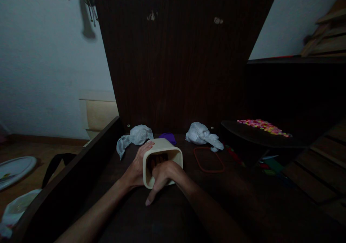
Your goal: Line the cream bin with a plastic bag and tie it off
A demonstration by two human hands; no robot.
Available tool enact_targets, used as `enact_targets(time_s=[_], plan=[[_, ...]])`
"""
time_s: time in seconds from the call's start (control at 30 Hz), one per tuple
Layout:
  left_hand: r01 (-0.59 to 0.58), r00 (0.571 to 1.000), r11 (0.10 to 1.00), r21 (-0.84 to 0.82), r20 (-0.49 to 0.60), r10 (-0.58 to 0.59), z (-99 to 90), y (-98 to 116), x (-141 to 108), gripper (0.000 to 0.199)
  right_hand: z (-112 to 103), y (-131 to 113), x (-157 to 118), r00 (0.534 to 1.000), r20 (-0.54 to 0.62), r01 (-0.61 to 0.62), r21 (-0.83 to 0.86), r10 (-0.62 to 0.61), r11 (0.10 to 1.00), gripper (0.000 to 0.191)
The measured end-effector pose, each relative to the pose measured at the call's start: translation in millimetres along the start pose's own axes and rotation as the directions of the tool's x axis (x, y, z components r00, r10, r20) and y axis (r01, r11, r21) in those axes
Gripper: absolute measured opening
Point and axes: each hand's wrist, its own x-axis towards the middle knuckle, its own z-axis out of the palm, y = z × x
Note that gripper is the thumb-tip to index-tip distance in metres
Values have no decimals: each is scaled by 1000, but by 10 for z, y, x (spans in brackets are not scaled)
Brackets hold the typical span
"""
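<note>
A cream plastic container [164, 144] lies tipped on its side, its open mouth facing me. My left hand [140, 160] is closed round the container's left side. The fingers of my right hand [163, 172] reach inside it, stretched out, while the thumb stays outside below the rim. The inside is dark, and I see nothing held there. Just behind the container is a purple object [168, 138], partly hidden. To the right, a reddish-brown rounded-rectangle ring [212, 171] lies flat on the dark wooden surface.
Crumpled whitish plastic bags lie at the back left [141, 134] and back right [198, 133]. A tall dark panel [173, 62] rises behind. At right, a dark shelf [232, 127] bears small colourful pieces [266, 127]. A raised dark board [81, 167] edges the left side.
</note>
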Motion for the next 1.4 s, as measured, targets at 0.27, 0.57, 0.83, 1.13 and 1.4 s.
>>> enact_targets(time_s=[0.27, 0.57, 0.83, 1.13, 1.4], plan=[[43, 999, 999, -28, 4, -43, -23, -43, -9, 99, 124, -197, -584, 996, 10, 85, 8, -85, 996, 136], [12, 998, 999, -44, 56, -10, -56, 13, 57, 107, 223, -91, -858, 994, 77, -82, 18, 81, 996, 137], [-2, 1000, 998, -69, 11, 2, -15, 43, 38, 109, 64, -42, -168, 974, 155, -145, -121, 163, 982, 135], [33, 999, 999, -39, 9, -33, -43, 20, 27, 93, 87, -202, -384, 993, 82, 82, -13, -81, 997, 122], [54, 997, 998, -35, 53, -52, -87, -1, 48, 104, 341, -137, -924, 998, -44, 53, -15, -53, 999, 122]])
